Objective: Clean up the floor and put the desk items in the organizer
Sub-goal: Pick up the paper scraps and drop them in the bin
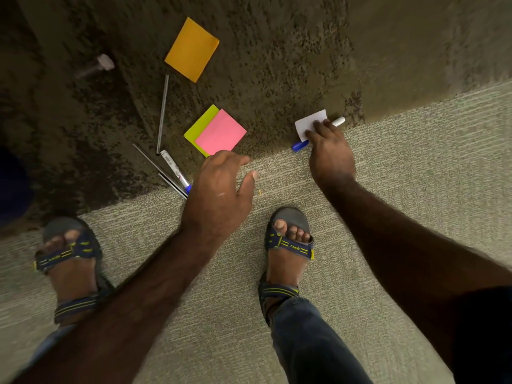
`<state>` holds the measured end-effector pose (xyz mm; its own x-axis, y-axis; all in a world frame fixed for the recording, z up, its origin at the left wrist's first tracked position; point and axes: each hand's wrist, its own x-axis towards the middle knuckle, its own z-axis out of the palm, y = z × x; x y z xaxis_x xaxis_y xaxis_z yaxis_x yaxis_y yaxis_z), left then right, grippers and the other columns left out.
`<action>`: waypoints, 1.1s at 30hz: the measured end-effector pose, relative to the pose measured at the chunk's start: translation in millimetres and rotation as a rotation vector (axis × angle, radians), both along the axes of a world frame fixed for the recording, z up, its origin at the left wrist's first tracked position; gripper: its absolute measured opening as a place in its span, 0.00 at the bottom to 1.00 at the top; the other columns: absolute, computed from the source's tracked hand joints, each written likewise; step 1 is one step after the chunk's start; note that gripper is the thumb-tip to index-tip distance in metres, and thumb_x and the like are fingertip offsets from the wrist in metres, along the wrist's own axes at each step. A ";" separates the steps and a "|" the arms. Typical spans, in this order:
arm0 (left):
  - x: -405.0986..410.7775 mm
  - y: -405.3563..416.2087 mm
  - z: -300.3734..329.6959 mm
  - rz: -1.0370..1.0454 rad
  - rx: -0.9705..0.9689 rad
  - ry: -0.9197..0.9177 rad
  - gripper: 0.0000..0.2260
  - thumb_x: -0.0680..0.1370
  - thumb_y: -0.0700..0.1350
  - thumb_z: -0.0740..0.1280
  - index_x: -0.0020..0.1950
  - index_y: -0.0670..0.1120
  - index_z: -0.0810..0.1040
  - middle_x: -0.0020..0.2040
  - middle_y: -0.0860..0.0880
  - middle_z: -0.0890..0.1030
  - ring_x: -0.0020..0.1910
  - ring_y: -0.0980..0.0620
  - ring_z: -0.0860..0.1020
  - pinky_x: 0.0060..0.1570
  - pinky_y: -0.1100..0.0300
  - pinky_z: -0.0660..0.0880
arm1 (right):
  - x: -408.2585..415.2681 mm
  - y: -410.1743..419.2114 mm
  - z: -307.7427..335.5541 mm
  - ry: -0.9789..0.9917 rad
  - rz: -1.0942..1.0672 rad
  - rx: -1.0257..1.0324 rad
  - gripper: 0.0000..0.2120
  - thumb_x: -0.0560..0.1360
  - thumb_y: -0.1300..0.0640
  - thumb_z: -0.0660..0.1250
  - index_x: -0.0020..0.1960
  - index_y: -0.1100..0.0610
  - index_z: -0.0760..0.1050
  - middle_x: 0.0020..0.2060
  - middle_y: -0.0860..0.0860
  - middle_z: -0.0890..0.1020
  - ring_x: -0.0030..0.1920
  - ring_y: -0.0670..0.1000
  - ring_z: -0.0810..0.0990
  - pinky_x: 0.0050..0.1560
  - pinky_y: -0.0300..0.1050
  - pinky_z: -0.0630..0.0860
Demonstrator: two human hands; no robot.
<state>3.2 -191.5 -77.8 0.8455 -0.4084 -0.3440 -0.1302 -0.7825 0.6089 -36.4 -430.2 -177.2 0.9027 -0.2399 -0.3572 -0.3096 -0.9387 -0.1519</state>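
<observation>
Desk items lie scattered on the carpet. My right hand [328, 151] reaches down with its fingertips on a small white note [307, 121] and on a white marker with a blue cap [299, 145] beneath it. My left hand [221, 189] hovers with fingers spread just below a pink sticky pad [221, 134] that overlaps a yellow-green pad [201, 124]. An orange pad [191, 49] lies farther off. A white marker with a blue end [174, 169], two dark pens [155, 167] and a grey pen [163, 112] lie to the left.
My two feet in blue and yellow sandals [288, 242] stand on the lighter carpet strip [415, 167]. A pale bolt-like object [97, 66] lies on the dark carpet at upper left. A dark blue shape [11, 184] sits at the left edge.
</observation>
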 end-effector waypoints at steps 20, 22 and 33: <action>-10.1 67.8 -3.4 0.094 -0.011 0.002 0.13 0.80 0.44 0.71 0.62 0.40 0.82 0.56 0.44 0.83 0.57 0.46 0.81 0.60 0.49 0.78 | 11.4 13.1 2.0 0.063 0.023 -0.243 0.26 0.74 0.66 0.64 0.72 0.56 0.74 0.71 0.59 0.77 0.69 0.65 0.74 0.67 0.62 0.71; -11.4 69.6 -4.0 0.099 -0.012 0.010 0.13 0.80 0.45 0.70 0.62 0.40 0.82 0.56 0.44 0.83 0.56 0.46 0.81 0.59 0.49 0.79 | 13.3 13.4 2.8 0.048 0.018 -0.241 0.23 0.74 0.67 0.64 0.68 0.55 0.77 0.65 0.58 0.82 0.64 0.64 0.78 0.64 0.60 0.73; -12.6 78.4 4.1 0.121 -0.025 0.020 0.13 0.81 0.45 0.70 0.63 0.41 0.82 0.58 0.46 0.82 0.59 0.47 0.80 0.61 0.50 0.78 | 21.6 33.0 24.5 -0.051 -0.005 -0.237 0.18 0.80 0.61 0.58 0.64 0.53 0.81 0.55 0.55 0.87 0.54 0.61 0.83 0.60 0.55 0.74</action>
